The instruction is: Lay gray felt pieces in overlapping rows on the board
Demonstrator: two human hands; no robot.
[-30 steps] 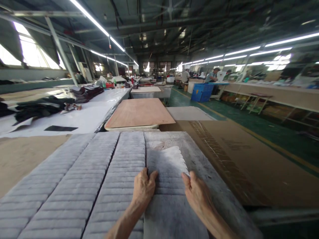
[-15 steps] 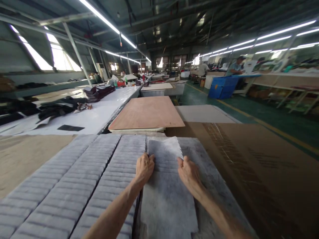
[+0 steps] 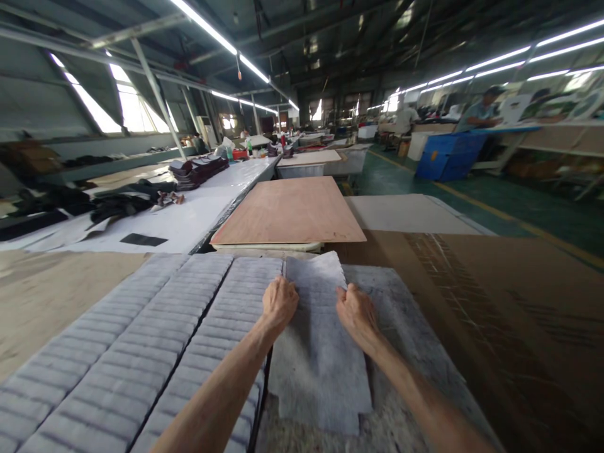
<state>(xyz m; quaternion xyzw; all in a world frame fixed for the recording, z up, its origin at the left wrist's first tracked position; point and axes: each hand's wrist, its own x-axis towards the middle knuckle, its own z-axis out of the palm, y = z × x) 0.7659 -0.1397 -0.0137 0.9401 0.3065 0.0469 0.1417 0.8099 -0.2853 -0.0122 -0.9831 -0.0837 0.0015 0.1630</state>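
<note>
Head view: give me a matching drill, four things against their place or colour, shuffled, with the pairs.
Things:
1. grey felt sheet
2. plywood board
3. blue crate
4. quilted grey strips

Places or colours:
A. on the green floor, far right
B. gripped at both edges by the left hand and right hand
C. light brown, flat on the table beyond the hands
D. laid side by side, left of the hands

Pairs: 1-B, 2-C, 3-A, 4-D

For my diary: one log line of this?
left hand | right hand | both gripping grey felt sheet | beside grey stacked rows
</note>
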